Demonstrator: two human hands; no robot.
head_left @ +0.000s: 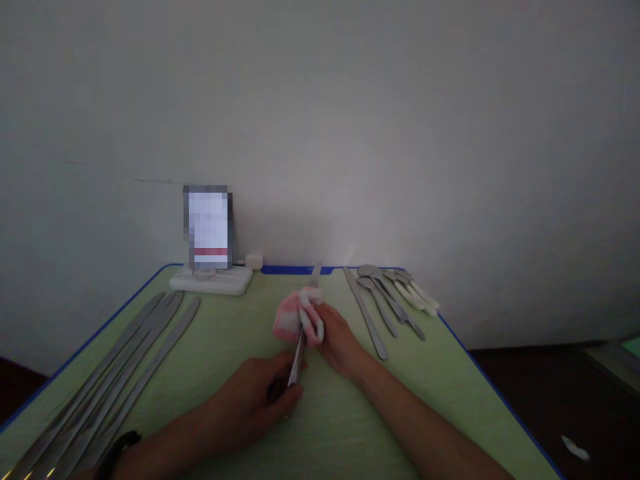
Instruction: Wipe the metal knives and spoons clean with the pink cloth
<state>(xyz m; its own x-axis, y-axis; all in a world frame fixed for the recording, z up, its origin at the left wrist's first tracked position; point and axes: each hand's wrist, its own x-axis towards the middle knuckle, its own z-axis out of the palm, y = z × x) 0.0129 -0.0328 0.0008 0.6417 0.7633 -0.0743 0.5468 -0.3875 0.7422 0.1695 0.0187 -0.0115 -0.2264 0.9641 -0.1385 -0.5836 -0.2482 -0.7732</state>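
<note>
My left hand (265,397) is closed round the handle of a table knife (296,363), low over the middle of the table. The knife points away from me, its blade end showing beyond a pink and white cloth (290,319). Gripped in my right hand (336,337), the cloth is folded round the knife and hides its middle. My right fingers are mostly behind the cloth. Several long metal knives (150,360) lie side by side near my left forearm. To the right of my right hand lies another table knife (367,317), beside metal spoons (380,307).
Cutlery with cream handles (417,297) lies at the table's right edge. At the back left, a device with a lit, blurred screen (210,227) stands by a white base (213,281), next to a small white plug (254,262). A wall (350,133) rises behind the green table (225,333).
</note>
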